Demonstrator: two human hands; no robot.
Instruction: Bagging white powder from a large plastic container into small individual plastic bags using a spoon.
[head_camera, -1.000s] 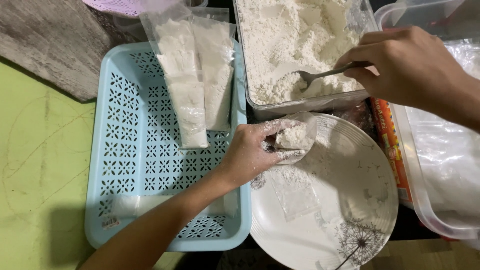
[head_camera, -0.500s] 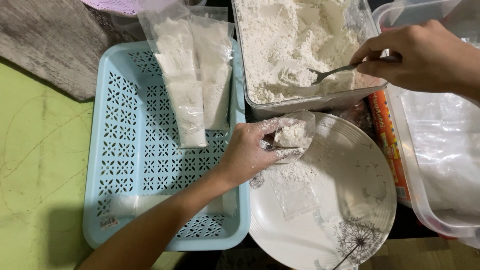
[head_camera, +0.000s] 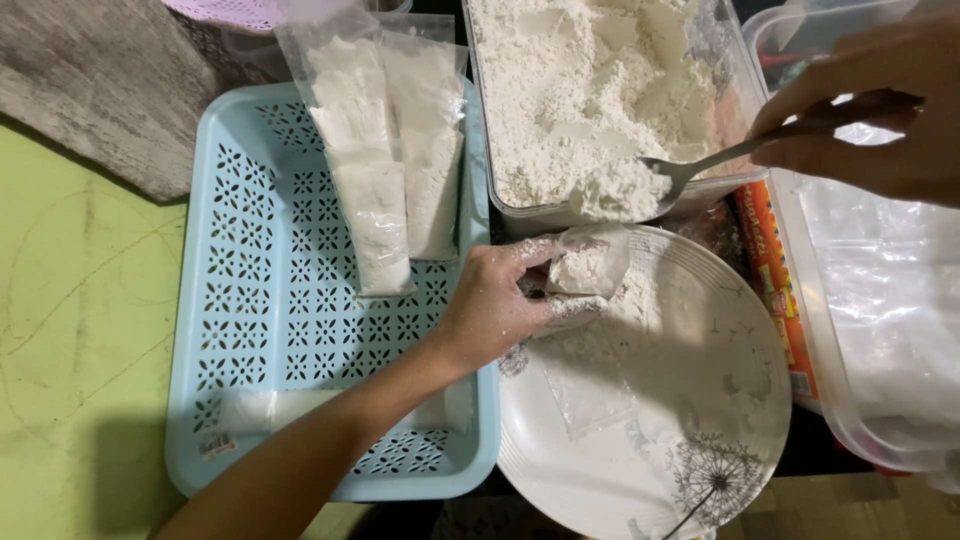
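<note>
— What have your hands got hold of?

— My left hand (head_camera: 490, 310), dusted white at the centre of the frame, pinches open the mouth of a small clear plastic bag (head_camera: 585, 265) that is partly filled with flour. The bag sits over the upper left edge of the white plate (head_camera: 700, 440), whose lower rim has a dandelion print. My right hand (head_camera: 870, 120), at the upper right, is closed around the handle of a metal spoon (head_camera: 690, 170).

— Where is the spoon?

— Its bowl carries a heap of flour and hangs at the front edge of the clear flour tub (head_camera: 600, 90), just above the open bag and not touching it.

— And what lies around you?

— At the left, a light blue perforated tray (head_camera: 250, 330) holds two long filled flour bags (head_camera: 375, 170) lying side by side at its upper right, and another filled bag lies near its bottom rim. At the right edge stands a clear bin lined with plastic sheeting (head_camera: 880, 320). The green surface (head_camera: 70, 330) shows at the far left.
</note>
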